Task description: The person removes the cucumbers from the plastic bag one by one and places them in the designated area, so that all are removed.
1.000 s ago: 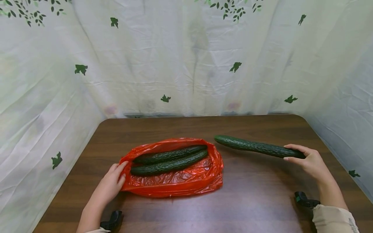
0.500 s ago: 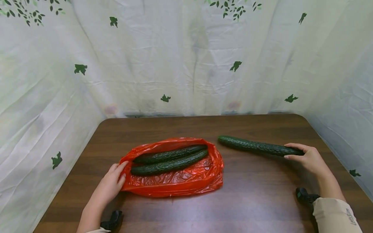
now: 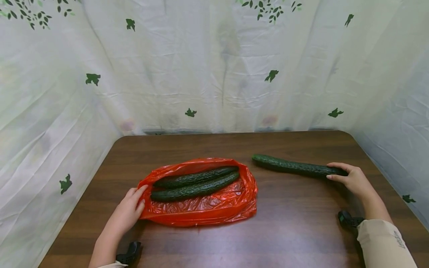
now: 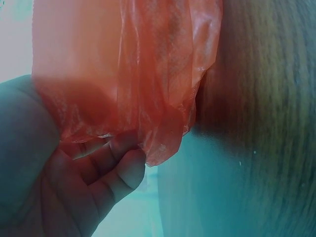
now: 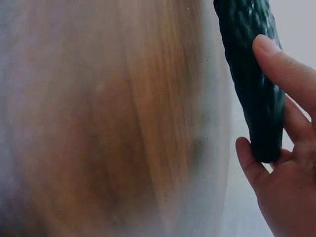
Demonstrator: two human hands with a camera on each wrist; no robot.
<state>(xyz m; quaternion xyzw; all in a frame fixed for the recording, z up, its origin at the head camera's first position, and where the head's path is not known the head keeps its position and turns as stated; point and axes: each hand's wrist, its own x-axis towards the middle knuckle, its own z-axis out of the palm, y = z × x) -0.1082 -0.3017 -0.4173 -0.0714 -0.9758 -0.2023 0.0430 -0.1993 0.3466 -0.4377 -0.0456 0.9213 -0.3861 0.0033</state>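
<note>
A long dark green cucumber [image 3: 291, 166] slants across the right of the table, its right end gripped between thumb and fingers of my right hand [image 3: 356, 182]. The right wrist view shows that cucumber [image 5: 256, 84] with the thumb along its side. Left of it lies an open red plastic bag [image 3: 201, 217] with two cucumbers [image 3: 197, 189] side by side inside. My left hand [image 3: 125, 210] pinches the bag's left edge. Up close in the left wrist view, the fingers are curled at the red film [image 4: 163, 98], which partly covers them.
The brown wooden table [image 3: 214, 245] ends at the back against a pale curtain [image 3: 201, 74] with leaf prints, which also hangs on both sides. A black wrist device [image 3: 350, 219] sits by the right sleeve, another [image 3: 129, 254] by the left wrist.
The right hand and its cucumber have shifted slightly, the cucumber's far end moving right, away from the bag, and its near end rising a little in view. The left hand and bag stay put.
</note>
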